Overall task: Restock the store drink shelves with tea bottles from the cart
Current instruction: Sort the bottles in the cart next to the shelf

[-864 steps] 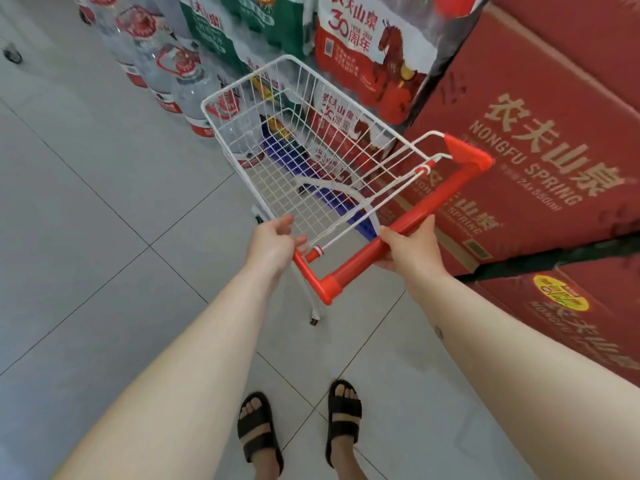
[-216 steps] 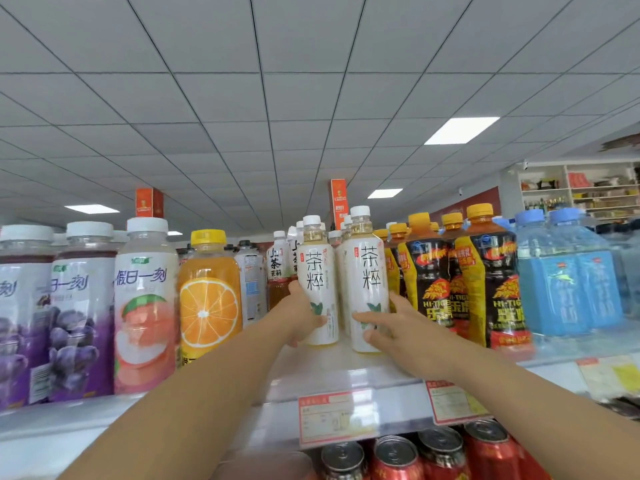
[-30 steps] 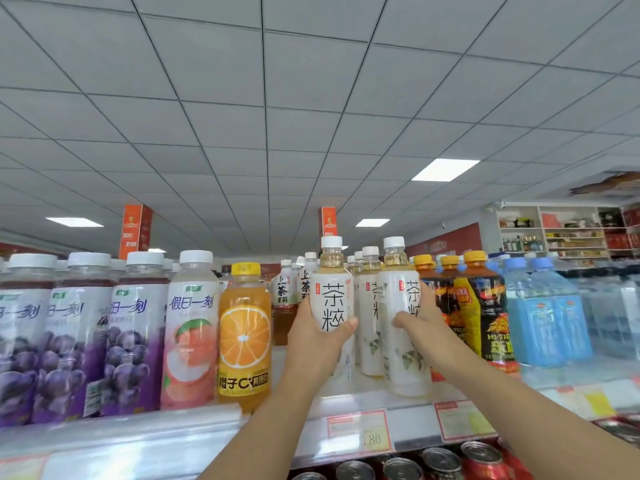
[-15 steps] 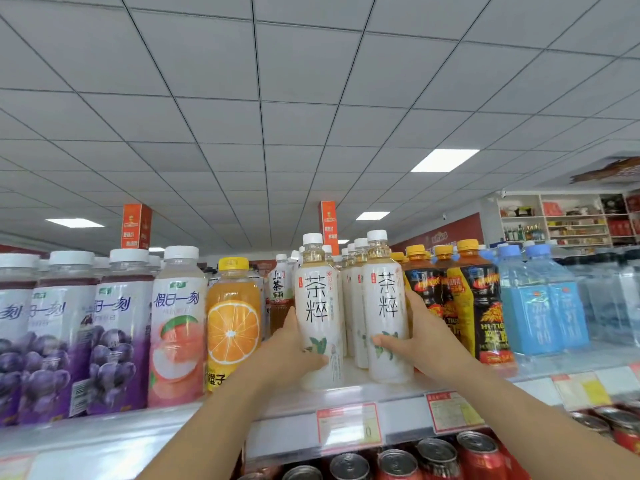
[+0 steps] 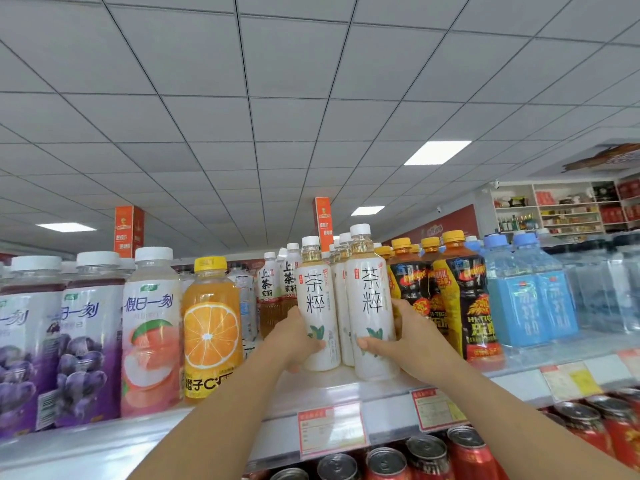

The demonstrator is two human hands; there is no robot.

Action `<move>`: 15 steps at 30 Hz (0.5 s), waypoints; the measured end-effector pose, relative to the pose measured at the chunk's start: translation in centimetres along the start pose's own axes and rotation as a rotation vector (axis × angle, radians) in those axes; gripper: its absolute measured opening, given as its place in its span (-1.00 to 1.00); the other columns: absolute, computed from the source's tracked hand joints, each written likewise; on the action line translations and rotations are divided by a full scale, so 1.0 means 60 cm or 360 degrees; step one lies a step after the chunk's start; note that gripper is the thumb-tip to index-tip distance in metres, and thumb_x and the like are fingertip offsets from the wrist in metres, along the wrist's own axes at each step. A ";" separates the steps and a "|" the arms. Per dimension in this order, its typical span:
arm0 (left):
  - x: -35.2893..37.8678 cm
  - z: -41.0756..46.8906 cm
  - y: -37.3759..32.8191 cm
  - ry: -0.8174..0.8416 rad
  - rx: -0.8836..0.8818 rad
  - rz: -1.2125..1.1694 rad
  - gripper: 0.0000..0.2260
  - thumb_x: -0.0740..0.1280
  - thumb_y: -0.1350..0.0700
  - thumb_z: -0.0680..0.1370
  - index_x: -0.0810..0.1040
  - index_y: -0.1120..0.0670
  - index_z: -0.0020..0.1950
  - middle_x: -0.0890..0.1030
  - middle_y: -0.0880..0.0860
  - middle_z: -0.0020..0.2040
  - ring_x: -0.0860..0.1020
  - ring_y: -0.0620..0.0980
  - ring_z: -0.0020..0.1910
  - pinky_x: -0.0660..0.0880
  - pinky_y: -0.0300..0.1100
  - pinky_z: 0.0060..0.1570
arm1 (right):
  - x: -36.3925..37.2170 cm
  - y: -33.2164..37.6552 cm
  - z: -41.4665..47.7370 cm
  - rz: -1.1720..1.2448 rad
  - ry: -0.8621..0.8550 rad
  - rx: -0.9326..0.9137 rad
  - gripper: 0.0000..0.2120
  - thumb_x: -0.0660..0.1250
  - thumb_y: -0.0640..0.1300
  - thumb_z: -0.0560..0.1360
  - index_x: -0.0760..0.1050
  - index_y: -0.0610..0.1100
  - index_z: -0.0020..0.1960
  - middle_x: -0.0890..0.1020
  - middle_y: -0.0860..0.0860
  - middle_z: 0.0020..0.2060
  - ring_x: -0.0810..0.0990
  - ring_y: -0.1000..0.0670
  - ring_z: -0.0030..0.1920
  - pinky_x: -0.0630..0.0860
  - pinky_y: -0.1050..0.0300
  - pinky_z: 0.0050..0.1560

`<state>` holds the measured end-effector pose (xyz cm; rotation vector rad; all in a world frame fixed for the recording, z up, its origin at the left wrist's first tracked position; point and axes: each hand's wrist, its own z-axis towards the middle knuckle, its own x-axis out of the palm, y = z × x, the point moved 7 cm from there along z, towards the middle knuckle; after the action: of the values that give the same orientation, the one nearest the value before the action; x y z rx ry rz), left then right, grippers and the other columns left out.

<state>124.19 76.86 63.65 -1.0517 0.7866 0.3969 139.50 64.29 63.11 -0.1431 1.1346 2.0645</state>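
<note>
Left hand (image 5: 298,342): wrapped round the lower third of the left tea bottle (image 5: 318,299), a tall white-sleeved plastic bottle with a white cap and pale amber liquid at the neck; thumb laid across the front of the sleeve just under the green leaf print; remaining fingers hidden behind the bottle.
Right hand (image 5: 401,341): wrapped round the lower third of the right tea bottle (image 5: 371,306), same white-sleeved plastic type; thumb pressed on the front of the sleeve below the leaf print, fingers curled round the right side.
Left tea bottle: upright, base on the white shelf (image 5: 329,388), set slightly further back than its neighbour.
Right tea bottle: upright, base on the shelf near the front edge, just beside the left tea bottle; contact between the two not determinable.
Row behind: more white-capped tea bottles (image 5: 343,258) of the same type, lined up directly behind the held pair.
Left of the pair: brown tea bottles with white labels (image 5: 270,289) further back; round orange-juice bottle with yellow cap (image 5: 211,327) at the shelf front; then peach drink bottle (image 5: 150,334) and purple grape drink bottles (image 5: 83,348).
Right of the pair: black-and-yellow energy drink bottles with orange caps (image 5: 460,306), just beside the right hand; then clear blue-labelled bottles with blue caps (image 5: 530,299).
Shelf edge: paper price tags (image 5: 330,431) in a clear strip.
Level below: red cans with silver tops (image 5: 427,455).
</note>
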 end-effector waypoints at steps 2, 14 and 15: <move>-0.001 0.006 -0.001 0.0020 -0.0006 0.0031 -0.42 0.39 0.08 0.50 0.16 0.06 0.41 0.48 0.09 0.21 0.56 0.12 0.06 0.61 0.01 -0.06 | -0.001 -0.001 0.000 0.0007 0.0002 -0.0004 -0.34 0.51 0.00 0.36 0.25 0.04 0.34 0.55 0.21 -0.03 0.55 0.26 -0.08 0.48 0.39 -0.24; 0.000 0.009 0.002 0.0015 0.0043 -0.0041 -0.40 0.39 0.09 0.51 0.15 0.01 0.44 0.46 0.09 0.27 0.54 0.13 0.11 0.61 -0.02 -0.08 | 0.008 -0.003 0.011 -0.0084 -0.0034 0.0004 -0.29 0.51 0.04 0.34 0.23 0.03 0.37 0.52 0.22 -0.08 0.52 0.25 -0.13 0.46 0.38 -0.26; 0.000 0.008 0.001 0.0012 0.0048 -0.0044 -0.40 0.39 0.09 0.51 0.14 0.01 0.44 0.46 0.09 0.27 0.54 0.13 0.11 0.61 -0.02 -0.08 | 0.008 -0.004 0.012 -0.0086 -0.0037 0.0005 -0.29 0.51 0.04 0.34 0.23 0.03 0.37 0.52 0.22 -0.07 0.52 0.24 -0.13 0.46 0.38 -0.26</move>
<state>124.32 77.32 63.73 -1.0354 0.7819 0.3564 139.49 65.17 63.17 -0.1464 1.1078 2.0116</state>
